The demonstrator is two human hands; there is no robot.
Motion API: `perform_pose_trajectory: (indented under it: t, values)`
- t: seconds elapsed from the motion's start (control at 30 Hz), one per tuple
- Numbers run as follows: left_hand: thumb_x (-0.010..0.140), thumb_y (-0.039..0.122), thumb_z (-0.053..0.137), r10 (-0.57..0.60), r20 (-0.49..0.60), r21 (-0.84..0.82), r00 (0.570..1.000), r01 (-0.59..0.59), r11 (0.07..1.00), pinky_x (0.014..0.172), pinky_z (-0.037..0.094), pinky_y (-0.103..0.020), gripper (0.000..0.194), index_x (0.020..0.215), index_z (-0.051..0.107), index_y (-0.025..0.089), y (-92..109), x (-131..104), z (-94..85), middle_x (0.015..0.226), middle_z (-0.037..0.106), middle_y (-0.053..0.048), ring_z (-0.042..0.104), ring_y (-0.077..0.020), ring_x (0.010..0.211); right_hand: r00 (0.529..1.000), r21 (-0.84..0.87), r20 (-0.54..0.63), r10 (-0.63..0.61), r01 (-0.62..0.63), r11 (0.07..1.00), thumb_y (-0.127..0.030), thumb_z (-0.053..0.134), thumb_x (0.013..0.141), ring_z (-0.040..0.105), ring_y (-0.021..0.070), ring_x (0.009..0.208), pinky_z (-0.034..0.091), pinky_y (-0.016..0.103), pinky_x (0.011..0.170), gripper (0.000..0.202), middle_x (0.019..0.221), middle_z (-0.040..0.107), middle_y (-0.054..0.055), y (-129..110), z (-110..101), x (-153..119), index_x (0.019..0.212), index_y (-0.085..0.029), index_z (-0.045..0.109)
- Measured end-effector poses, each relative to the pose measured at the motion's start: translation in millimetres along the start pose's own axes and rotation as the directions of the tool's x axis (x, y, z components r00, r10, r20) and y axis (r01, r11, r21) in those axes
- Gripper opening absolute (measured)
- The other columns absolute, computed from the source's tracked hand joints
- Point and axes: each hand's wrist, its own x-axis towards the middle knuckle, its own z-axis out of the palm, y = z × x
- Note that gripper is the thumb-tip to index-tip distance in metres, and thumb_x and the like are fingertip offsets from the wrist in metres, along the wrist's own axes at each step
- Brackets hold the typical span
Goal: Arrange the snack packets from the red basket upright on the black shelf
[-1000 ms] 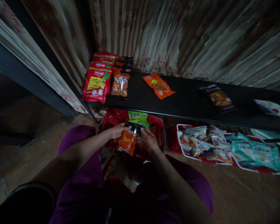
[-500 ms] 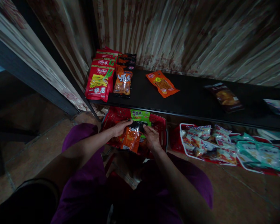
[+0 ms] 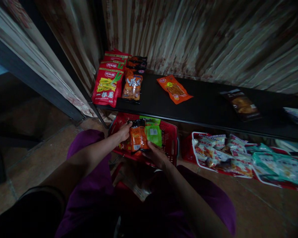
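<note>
On the front red bag [image 3: 108,87], the big white characters 一根葱 can be read near the bottom. Its upper logo starts with 光头 – the third character I cannot read surely. The same logo is on the red bag behind [image 3: 112,65]. The shelf's orange-and-black bag [image 3: 132,86] has large white stylized letters, not clear to me. The black-topped orange packet [image 3: 139,137] over the basket carries blurred white writing and a pale barcode label – the green packet [image 3: 154,134] also has a pale label, too small for reading.
</note>
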Motion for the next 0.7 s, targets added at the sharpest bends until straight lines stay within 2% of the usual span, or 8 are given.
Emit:
perform_pose_trajectory:
  t: [0.13, 0.3, 0.43, 0.7]
  values:
    - [0.080, 0.030, 0.067, 0.012, -0.066, -0.030, 0.998, -0.014, 0.999, 0.080, 0.052, -0.031, 0.017, 0.078, 0.056, 0.018, -5.3, 3.6, 0.1, 0.071, 0.063, 0.000, 0.063, -0.0121, 0.071, 0.999, 0.030, 0.042, 0.000, -0.001, 1.000, -0.037, 0.081, 0.063, 0.071, 0.0192, 0.085, 0.058, 0.032, 0.077, 0.031, 0.094, 0.073, 0.004, 12.4, -3.0, -0.9, 0.086, -0.022, 0.065]
    - [0.086, 0.034, 0.059, 0.001, -0.132, -0.060, 0.991, -0.009, 0.998, 0.076, 0.054, -0.031, 0.015, 0.084, 0.056, 0.019, -10.0, 6.8, 5.9, 0.072, 0.063, 0.001, 0.063, -0.0120, 0.068, 0.999, 0.080, 0.002, -0.053, 0.052, 0.995, -0.029, 0.085, 0.055, 0.070, 0.0185, 0.082, 0.058, 0.034, 0.078, 0.034, 0.089, 0.073, 0.003, 15.8, -0.9, 3.7, 0.082, -0.023, 0.065]
    - [0.086, 0.037, 0.060, -0.021, -0.160, -0.072, 0.987, 0.009, 0.997, 0.074, 0.055, -0.032, 0.018, 0.085, 0.056, 0.019, -9.2, 9.6, 9.3, 0.071, 0.063, 0.001, 0.063, -0.0123, 0.065, 0.995, 0.034, -0.044, -0.090, 0.092, 0.995, -0.027, 0.084, 0.052, 0.069, 0.0157, 0.074, 0.058, 0.030, 0.073, 0.034, 0.078, 0.071, -0.001, 15.1, -1.3, 4.5, 0.078, -0.023, 0.063]
    - [0.083, 0.035, 0.064, -0.081, -0.197, -0.101, 0.977, 0.062, 0.993, 0.071, 0.056, -0.034, 0.019, 0.083, 0.056, 0.018, -5.5, 10.4, 6.1, 0.067, 0.064, 0.001, 0.063, -0.0129, 0.059, 0.995, -0.011, 0.052, -0.087, 0.088, 0.996, -0.020, 0.080, 0.053, 0.067, 0.0139, 0.074, 0.055, 0.026, 0.067, 0.047, 0.083, 0.071, -0.003, 7.4, -0.8, -4.9, 0.096, -0.027, 0.064]
